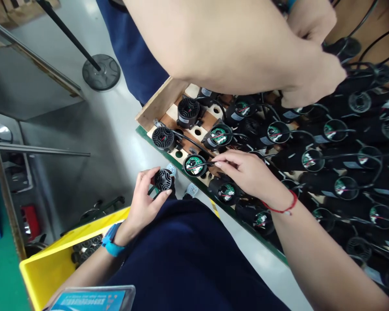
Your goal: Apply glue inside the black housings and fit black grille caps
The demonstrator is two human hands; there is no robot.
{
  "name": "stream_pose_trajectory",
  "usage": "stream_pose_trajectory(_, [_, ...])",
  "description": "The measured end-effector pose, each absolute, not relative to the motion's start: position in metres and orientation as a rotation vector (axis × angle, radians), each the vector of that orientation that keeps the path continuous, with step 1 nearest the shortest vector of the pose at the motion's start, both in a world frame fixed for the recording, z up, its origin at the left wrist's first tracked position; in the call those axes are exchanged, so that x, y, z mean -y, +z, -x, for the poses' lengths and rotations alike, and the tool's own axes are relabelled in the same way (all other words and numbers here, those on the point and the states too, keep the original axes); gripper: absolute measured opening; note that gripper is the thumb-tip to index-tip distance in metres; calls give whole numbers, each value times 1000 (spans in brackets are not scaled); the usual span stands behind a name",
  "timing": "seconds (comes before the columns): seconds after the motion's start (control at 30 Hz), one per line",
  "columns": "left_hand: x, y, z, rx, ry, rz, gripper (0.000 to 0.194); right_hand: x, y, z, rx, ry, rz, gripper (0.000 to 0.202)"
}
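My left hand (146,196) holds a round black cap (163,179) with a slotted pattern, between thumb and fingers, off the edge of the wooden tray. My right hand (243,170) pinches a black cable (210,163) over the tray. That cable leads to an open black cylinder (195,165) with a green circuit board inside. Two cylinders with slotted tops, one at the tray's corner (163,138) and one behind it (188,112), stand to its upper left. Many more open cylinders with boards and cables fill the tray.
Another person's arms (240,47) reach across the tray's far side. A yellow bin (48,272) with black parts is at lower left. A green surface (6,259) lies at far left, and a round stand base (101,72) on the floor.
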State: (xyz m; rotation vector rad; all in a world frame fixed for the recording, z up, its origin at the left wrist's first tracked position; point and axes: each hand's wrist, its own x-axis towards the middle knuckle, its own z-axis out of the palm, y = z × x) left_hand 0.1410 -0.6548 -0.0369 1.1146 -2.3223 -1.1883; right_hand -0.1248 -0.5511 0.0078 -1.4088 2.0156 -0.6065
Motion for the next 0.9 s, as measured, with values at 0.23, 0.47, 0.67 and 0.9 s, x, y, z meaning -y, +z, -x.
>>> stream_pose_trajectory(0.23, [665,-38,-122,2321,-1208,-1065,54,558,7,129,-2051,-537,1459,19])
stream_pose_trajectory(0.47, [661,-20,-107,2423,-1112,-981,52,563,9,130,-2090,-456,1518,21])
stream_pose_trajectory(0.67, [654,-7,-77,2555,-893,-881,55,563,13,127,-2108,-412,1508,22])
stream_pose_trajectory(0.9, [642,-12,-54,2674,-631,-923,54,563,15,126,-2071,-431,1536,24])
